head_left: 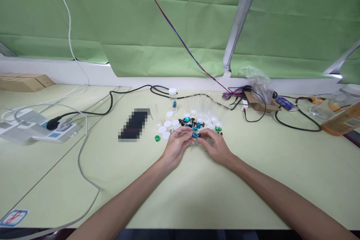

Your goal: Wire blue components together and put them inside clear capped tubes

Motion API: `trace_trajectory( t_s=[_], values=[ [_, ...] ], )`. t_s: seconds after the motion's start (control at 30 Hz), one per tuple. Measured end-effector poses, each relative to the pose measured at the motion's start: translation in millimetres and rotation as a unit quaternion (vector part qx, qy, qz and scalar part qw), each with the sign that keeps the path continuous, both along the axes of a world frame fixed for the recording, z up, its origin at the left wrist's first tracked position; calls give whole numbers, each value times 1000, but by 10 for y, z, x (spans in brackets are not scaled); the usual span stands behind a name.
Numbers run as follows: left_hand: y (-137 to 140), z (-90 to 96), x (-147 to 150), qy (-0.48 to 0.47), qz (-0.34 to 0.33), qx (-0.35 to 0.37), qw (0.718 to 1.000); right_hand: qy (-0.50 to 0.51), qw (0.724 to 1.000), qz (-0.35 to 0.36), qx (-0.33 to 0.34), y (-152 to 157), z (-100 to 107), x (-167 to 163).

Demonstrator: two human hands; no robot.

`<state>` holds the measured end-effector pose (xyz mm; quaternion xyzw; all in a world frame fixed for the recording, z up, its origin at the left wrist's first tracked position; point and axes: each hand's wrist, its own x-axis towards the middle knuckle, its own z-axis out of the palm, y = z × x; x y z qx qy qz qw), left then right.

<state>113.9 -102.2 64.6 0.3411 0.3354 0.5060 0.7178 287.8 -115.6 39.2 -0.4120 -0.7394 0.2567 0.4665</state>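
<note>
Close together over the table, both hands hold a small shiny blue metal part (195,135) between their fingertips. My left hand (176,147) is closed in a pinch at its left side, and a thin metal rod sticks out near those fingers. From the other side, my right hand (216,147) pinches the same part. Just beyond the fingers lie more blue and black small parts (186,120) among white round caps (168,123). A green part (157,138) rests left of my left hand. The exact kind of the held part is too small to tell.
A clear tube with a white cap (173,99) stands behind, beside several clear tubes (202,103). A pixelated dark object (134,125) lies to the left. Farther left is a power strip (60,132) with cables. A cardboard box (260,104) and an orange-labelled container (341,122) sit right.
</note>
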Motion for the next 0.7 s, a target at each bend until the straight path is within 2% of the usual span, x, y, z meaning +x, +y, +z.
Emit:
trace_trajectory(
  t_s=[0.37, 0.7],
  values=[
    [-23, 20, 23, 1, -8, -6, 1000, -52, 999, 2, 2, 17, 17, 4],
    [-10, 38, 8, -1, 14, -10, 1000, 10, 1000, -12, -3, -5, -6, 3]
  ],
)
